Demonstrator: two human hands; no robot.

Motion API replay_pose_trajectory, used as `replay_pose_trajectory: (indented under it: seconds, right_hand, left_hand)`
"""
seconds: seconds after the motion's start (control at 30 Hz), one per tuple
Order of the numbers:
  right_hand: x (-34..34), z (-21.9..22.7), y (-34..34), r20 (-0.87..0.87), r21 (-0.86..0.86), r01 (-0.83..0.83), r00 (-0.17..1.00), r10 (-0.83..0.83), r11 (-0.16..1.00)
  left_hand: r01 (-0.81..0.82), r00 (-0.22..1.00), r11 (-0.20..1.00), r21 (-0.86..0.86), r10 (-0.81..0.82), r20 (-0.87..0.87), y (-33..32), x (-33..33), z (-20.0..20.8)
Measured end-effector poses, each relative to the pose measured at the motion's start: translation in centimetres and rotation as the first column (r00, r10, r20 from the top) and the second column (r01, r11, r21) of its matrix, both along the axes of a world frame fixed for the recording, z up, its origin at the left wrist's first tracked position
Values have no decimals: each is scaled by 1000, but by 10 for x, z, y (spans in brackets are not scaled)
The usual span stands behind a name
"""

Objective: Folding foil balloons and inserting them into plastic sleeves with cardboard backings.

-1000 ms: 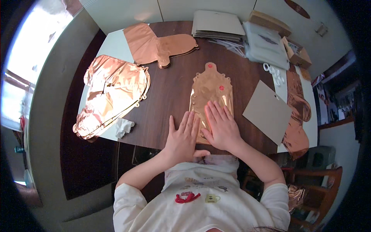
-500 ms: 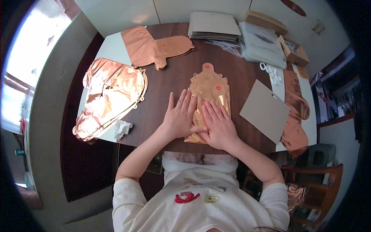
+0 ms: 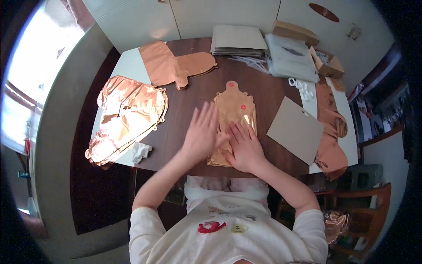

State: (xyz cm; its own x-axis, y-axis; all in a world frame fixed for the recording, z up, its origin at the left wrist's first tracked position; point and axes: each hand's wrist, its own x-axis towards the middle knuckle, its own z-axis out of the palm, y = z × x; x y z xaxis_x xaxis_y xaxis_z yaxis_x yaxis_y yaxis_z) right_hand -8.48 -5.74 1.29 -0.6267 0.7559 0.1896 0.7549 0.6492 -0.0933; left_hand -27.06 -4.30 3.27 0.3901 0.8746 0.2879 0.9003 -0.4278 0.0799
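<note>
A flat, folded rose-gold foil balloon [image 3: 232, 105] lies on the dark table in front of me, its narrow tabbed end pointing away. Two small red marks show on its shiny surface. Flat on its nearer right part rests my right hand [image 3: 246, 149], fingers stretched out. My left hand [image 3: 200, 135], slightly blurred, is spread over the balloon's left edge with its thumb toward the right hand; it looks raised a little from the foil. Neither hand grips anything. Both palms hide part of the balloon's near half.
More foil balloons lie flat at the left [image 3: 129, 110] and far left [image 3: 162, 66], beside a crumpled tissue [image 3: 141, 152]. Rightward are a grey card [image 3: 296, 127], white ribbon rolls [image 3: 303, 88] and loose foil [image 3: 330, 145]. Stacked boards [image 3: 239, 38], clear bags [image 3: 290, 57] and a box [image 3: 325, 66] stand behind.
My left hand has come up from the foil and shifted slightly away from me. The right hand stays flat on the balloon. The whole view has tilted up a little.
</note>
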Motion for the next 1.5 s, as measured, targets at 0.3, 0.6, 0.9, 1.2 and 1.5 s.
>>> replay_pose_trajectory:
  seconds: [0.3, 0.6, 0.9, 1.2, 1.5]
  right_hand:
    - [-1, -7, 4, -93, 0, -50, 994, 50, 999]
    - [4, -14, 20, -74, 99, 121, 991, -114, 988]
    - [22, -8, 60, 42, 81, 169, 984, -173, 982]
    - [107, 43, 11, 174, -191, 396, 914, -366, 898]
    - [137, 20, -84, 133, -92, 256, 961, -243, 962]
  left_hand:
    - [139, 990, 981, -135, -138, 17, -92, 32, -16]
    - [67, 996, 979, -192, -78, -49, -92, 38, -13]
    - [69, 995, 980, -189, -82, -62, -91, 42, -8]
    - [44, 996, 988, -149, -55, -74, -99, 39, -17]
    - [74, 992, 991, -112, -84, -93, -96, 37, -20]
